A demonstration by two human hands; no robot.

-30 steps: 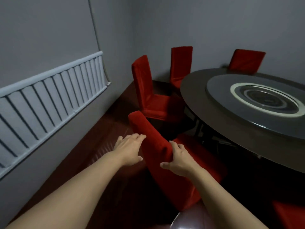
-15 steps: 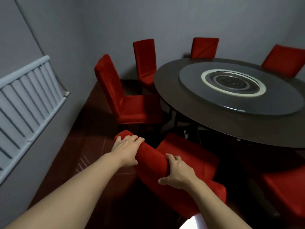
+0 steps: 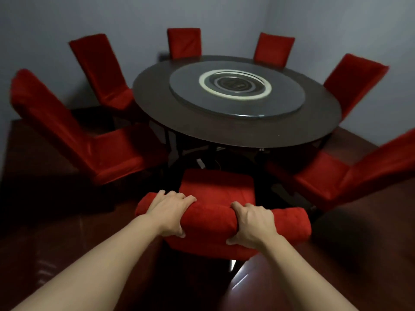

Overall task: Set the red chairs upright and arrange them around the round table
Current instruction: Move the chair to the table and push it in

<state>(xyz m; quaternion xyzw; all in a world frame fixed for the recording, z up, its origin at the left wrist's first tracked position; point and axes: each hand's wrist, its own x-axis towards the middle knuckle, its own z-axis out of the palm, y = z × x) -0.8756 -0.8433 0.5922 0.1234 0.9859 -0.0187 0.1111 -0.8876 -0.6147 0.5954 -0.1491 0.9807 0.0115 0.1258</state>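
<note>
A red chair (image 3: 216,191) stands upright right in front of me, its seat facing the dark round table (image 3: 157,108). My left hand (image 3: 170,212) and my right hand (image 3: 253,223) both grip the top of its padded backrest, thumbs on the near side. Several other red chairs stand upright around the table: two on the left (image 3: 74,135) (image 3: 101,70), two at the far side (image 3: 184,42) (image 3: 274,50) and two on the right (image 3: 352,81) (image 3: 350,173).
A grey turntable (image 3: 287,108) with a pale ring lies on the tabletop. Grey walls close in behind the far chairs. The floor (image 3: 45,221) is dark glossy red-brown, with a bright reflection near my right forearm. Dark table legs show under the tabletop.
The view swung right, bringing the whole table into sight. The held chair turned from slanted to square-on facing the table. My left hand went from resting open to gripping the backrest.
</note>
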